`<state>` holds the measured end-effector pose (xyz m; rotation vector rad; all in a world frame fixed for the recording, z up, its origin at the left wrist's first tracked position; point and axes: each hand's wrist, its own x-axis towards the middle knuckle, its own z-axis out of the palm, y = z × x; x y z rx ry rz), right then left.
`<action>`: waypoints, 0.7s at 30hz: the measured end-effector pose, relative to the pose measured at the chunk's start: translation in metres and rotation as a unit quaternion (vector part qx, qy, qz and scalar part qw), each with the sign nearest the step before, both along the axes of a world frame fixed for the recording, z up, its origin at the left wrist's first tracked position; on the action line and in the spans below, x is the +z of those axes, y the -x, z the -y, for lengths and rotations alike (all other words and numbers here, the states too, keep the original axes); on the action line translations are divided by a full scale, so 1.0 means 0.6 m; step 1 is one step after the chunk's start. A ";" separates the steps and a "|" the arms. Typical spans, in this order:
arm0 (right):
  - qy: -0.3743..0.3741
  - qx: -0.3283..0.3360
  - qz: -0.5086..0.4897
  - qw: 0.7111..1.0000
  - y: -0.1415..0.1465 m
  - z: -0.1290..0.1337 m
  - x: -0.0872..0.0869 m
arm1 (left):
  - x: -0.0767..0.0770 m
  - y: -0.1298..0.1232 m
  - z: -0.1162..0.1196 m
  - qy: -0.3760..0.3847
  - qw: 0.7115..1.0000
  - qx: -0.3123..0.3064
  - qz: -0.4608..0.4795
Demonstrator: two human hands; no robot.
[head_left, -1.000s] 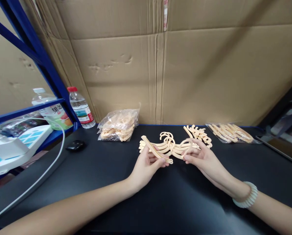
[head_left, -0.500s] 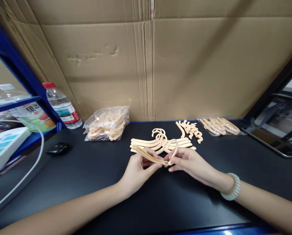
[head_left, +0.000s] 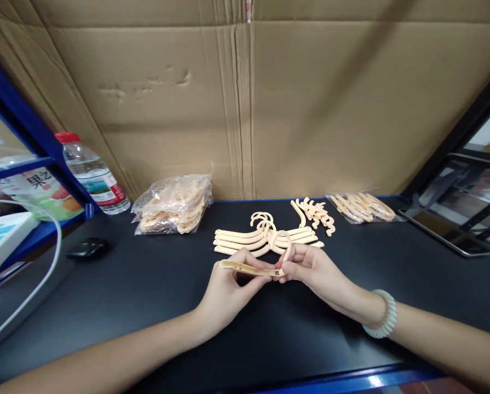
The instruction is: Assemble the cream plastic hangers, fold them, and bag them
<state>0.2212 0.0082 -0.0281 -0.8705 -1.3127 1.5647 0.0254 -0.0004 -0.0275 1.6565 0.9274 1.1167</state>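
Observation:
Between thumb and fingers, my left hand [head_left: 232,284] grips a cream plastic hanger arm [head_left: 248,268], its hollow side showing. My right hand [head_left: 310,268] pinches the base of a curved hanger hook [head_left: 288,247] at the arm's right end. Hook and arm touch there; whether they are locked together I cannot tell. Just behind my hands lie several assembled hangers [head_left: 238,239], stacked with their hooks fanned toward the back. A single hanger arm [head_left: 298,213] and a pile of loose hooks [head_left: 317,212] rest behind them to the right.
A clear bag of hanger pieces [head_left: 174,205] sits at back left, another bag [head_left: 362,208] at back right. On the left are a mouse [head_left: 88,248], a water bottle [head_left: 94,178] and a white cable [head_left: 51,262]. A dark tablet-like panel [head_left: 445,232] lies right. Cardboard [head_left: 166,109] walls the back.
The hanger arm's left end has dropped, so it lies nearly level. The hook has tilted and shifted slightly left, with my right fingers closer round its base. The whole view has shifted a little.

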 end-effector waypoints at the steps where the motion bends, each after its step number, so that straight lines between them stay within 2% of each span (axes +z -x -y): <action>1: -0.011 -0.007 0.007 1.000 0.001 0.001 -0.001 | 0.000 -0.001 0.000 0.002 1.000 0.003 -0.001; 7: -0.046 -0.039 0.014 0.998 0.008 0.002 -0.005 | 0.004 -0.009 0.005 0.007 1.000 0.019 0.007; 12: -0.033 -0.056 -0.001 0.998 0.011 0.004 -0.006 | 0.005 -0.014 0.005 0.022 0.999 0.022 0.036; 15: -0.002 -0.034 -0.033 0.999 0.008 0.004 0.000 | 0.006 -0.014 0.005 0.041 0.998 0.017 0.054; 21: 0.078 0.049 -0.078 0.993 -0.004 0.006 0.011 | 0.006 -0.009 0.008 0.027 0.999 0.021 0.023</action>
